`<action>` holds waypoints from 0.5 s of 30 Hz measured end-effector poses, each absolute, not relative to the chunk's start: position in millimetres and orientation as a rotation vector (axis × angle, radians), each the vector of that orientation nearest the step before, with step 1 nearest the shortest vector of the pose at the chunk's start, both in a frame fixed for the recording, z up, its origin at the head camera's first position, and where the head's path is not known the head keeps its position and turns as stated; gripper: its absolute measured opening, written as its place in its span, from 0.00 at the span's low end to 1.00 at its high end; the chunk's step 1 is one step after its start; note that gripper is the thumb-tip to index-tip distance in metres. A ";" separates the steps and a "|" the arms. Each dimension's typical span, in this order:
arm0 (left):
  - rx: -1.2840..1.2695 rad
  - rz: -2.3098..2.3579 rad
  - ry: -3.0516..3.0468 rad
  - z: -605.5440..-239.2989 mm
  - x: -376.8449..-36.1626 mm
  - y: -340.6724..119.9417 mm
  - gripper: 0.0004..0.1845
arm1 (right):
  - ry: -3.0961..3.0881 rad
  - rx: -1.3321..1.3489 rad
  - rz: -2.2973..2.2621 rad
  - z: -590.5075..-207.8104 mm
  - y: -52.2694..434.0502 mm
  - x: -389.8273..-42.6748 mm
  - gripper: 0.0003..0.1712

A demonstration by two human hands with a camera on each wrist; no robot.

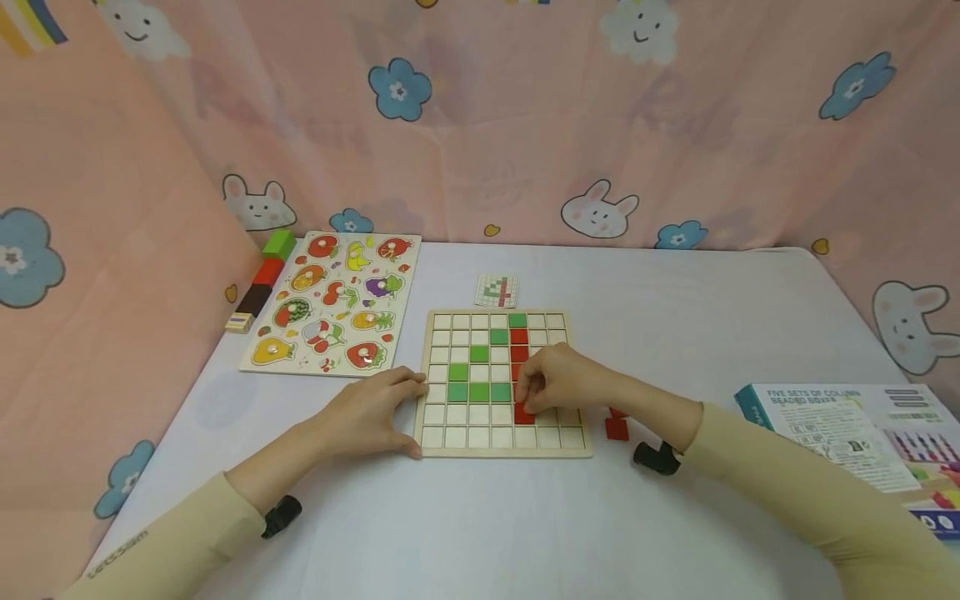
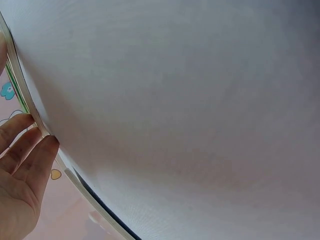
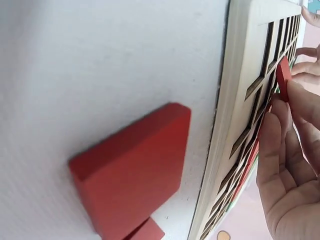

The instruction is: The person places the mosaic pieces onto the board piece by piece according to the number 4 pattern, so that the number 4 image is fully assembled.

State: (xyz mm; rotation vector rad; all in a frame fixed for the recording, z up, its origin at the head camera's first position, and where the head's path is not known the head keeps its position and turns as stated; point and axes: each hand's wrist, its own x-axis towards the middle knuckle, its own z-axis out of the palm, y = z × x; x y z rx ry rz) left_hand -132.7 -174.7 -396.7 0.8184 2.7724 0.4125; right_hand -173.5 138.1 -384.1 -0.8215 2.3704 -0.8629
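A wooden grid board (image 1: 450,435) lies in the middle of the table, with green tiles (image 1: 478,392) and a column of red tiles (image 1: 518,337) set in its cells. My right hand (image 1: 536,385) is over the board's lower right part. Its fingers (image 3: 285,165) pinch a red tile (image 3: 283,77) that stands tilted in a cell. My left hand (image 1: 390,404) rests with straight fingers (image 2: 22,150) against the board's left edge (image 2: 30,107). Loose red tiles (image 1: 617,427) lie just right of the board, and one of them, a red tile (image 3: 132,170), shows close up in the right wrist view.
A small pattern card (image 1: 497,290) lies behind the board. A fruit peg puzzle (image 1: 333,304) and a row of coloured blocks (image 1: 262,279) sit at the back left. A printed box (image 1: 855,429) lies at the right edge. Pink cloth walls surround the table.
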 end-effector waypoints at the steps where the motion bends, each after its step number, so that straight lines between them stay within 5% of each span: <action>1: 0.819 0.412 2.773 -396.7 -132.9 -174.8 0.46 | 2.380 -0.822 -0.859 -382.9 137.1 -172.5 0.04; 15: 0.821 0.421 2.758 -396.3 -133.3 -174.3 0.46 | 2.432 -0.915 -0.750 -381.1 168.3 -185.8 0.04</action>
